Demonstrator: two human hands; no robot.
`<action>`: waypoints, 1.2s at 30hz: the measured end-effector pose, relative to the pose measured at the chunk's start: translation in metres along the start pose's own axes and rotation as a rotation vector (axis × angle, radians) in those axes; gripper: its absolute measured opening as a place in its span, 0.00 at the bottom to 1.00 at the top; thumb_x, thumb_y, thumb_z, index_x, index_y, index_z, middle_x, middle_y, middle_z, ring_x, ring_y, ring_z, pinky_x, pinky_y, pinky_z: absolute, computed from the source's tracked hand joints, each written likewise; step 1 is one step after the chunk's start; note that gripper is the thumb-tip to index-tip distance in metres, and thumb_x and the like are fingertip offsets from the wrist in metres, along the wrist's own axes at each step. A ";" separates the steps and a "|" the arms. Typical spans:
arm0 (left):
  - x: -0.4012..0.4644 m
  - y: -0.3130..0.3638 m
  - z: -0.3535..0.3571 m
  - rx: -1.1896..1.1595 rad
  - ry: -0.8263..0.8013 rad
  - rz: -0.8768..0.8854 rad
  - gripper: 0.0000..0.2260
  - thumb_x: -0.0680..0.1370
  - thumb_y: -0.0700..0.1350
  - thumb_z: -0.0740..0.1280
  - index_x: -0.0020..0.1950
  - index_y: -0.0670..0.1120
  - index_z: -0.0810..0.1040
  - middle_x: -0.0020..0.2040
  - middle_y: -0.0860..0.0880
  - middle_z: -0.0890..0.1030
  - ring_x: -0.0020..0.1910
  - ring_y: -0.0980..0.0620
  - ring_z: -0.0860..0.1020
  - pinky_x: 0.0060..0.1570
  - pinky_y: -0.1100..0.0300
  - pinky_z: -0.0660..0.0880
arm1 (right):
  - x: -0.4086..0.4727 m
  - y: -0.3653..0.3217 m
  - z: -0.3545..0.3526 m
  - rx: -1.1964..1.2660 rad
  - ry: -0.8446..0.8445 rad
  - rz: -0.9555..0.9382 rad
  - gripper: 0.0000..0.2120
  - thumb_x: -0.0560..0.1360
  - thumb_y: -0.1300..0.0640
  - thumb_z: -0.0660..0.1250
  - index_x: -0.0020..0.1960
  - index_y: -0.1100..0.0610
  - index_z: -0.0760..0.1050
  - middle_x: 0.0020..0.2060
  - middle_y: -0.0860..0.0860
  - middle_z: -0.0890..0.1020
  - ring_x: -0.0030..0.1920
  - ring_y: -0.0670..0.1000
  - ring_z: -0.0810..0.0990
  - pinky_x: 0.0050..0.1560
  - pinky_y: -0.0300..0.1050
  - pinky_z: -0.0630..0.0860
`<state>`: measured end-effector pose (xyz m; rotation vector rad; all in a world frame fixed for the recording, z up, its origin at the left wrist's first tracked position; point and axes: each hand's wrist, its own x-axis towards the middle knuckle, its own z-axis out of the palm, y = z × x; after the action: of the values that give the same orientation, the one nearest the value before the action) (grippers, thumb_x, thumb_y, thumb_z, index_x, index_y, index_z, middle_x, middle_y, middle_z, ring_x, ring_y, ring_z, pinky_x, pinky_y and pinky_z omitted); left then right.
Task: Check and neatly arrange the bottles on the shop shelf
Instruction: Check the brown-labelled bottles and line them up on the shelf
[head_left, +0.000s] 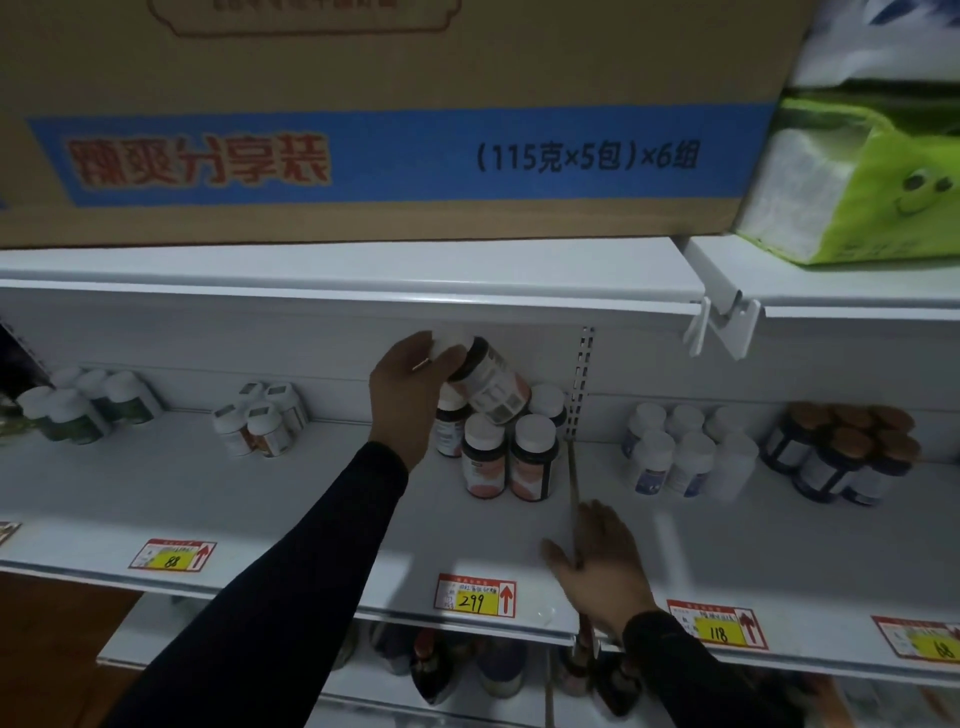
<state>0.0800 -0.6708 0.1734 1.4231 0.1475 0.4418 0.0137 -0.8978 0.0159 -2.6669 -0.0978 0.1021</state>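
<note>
Dark bottle (485, 382) tilts in the left hand (410, 384), fingers (449, 358) curled round its cap; it may slip onto bottles (506, 457) below. Right hand (597, 566) lies flat, fingers spread, on the shelf (291, 499).

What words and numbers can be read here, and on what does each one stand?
"辣爽分享装": cardboard box, blue band.
"(115克×5包)×6组": same band.
"88": left price tag.
"299": middle price tag.
"118": right price tag.
"68": far-right price tag, cut off.
Bottle labels, small tag print, box top print: too blurred.
</note>
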 end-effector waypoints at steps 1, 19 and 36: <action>-0.002 -0.003 -0.004 -0.039 -0.007 -0.032 0.21 0.68 0.48 0.78 0.58 0.46 0.81 0.56 0.49 0.83 0.55 0.54 0.82 0.54 0.59 0.78 | -0.001 -0.004 -0.005 0.083 0.024 0.005 0.36 0.80 0.37 0.56 0.80 0.57 0.54 0.79 0.54 0.56 0.78 0.53 0.53 0.77 0.44 0.48; -0.063 -0.025 -0.017 -0.167 -0.113 -0.311 0.12 0.75 0.41 0.73 0.57 0.39 0.81 0.52 0.43 0.85 0.50 0.49 0.82 0.49 0.59 0.77 | -0.025 -0.087 -0.047 1.248 -0.011 -0.050 0.10 0.78 0.58 0.68 0.58 0.50 0.74 0.55 0.51 0.81 0.52 0.48 0.83 0.50 0.42 0.81; -0.075 -0.027 -0.027 -0.142 -0.284 -0.371 0.30 0.70 0.57 0.75 0.65 0.41 0.76 0.59 0.39 0.82 0.54 0.41 0.82 0.47 0.55 0.78 | -0.027 -0.097 -0.047 1.500 -0.233 0.155 0.24 0.76 0.42 0.64 0.66 0.55 0.72 0.58 0.61 0.81 0.53 0.59 0.84 0.50 0.52 0.81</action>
<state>0.0080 -0.6769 0.1313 1.2691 0.1431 -0.0548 -0.0140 -0.8354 0.1028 -1.1536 0.0914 0.3612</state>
